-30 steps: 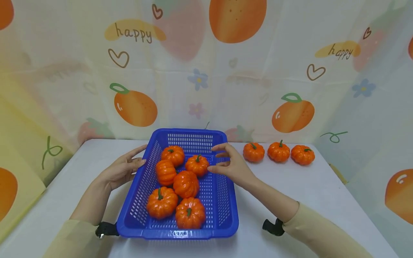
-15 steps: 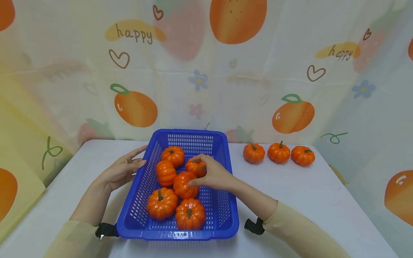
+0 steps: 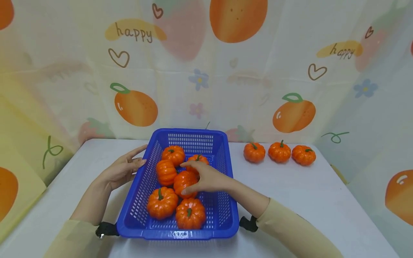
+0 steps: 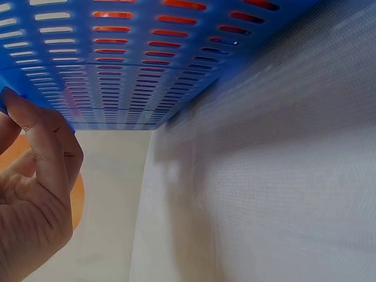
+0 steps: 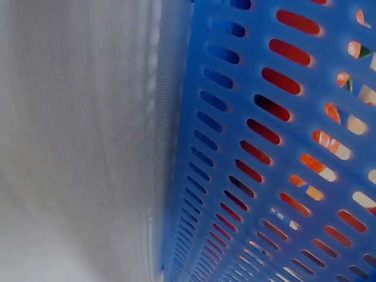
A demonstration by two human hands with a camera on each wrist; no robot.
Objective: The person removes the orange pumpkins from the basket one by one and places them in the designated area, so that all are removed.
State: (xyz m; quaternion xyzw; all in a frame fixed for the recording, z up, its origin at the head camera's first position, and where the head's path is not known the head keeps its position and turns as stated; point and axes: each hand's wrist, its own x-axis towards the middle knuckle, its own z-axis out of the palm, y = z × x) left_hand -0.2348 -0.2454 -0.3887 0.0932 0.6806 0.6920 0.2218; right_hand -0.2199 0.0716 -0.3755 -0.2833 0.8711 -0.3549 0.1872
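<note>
While the right hand (image 3: pixel 206 178) curls its fingers round the middle pumpkin (image 3: pixel 183 181) in the blue basket (image 3: pixel 226 218), the left hand (image 3: pixel 122 168) rests with straight fingers against the basket's left rim on the worktop (image 3: pixel 290 193). A clean lift probably means gripping the ribbed sides firmly and rising straight up, since five other pumpkins crowd close.

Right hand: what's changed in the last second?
The right hand came from above the basket's right rim down among the pumpkins and now grips the middle pumpkin. The left hand stays on the left rim; the three pumpkins on the table haven't moved.
</note>
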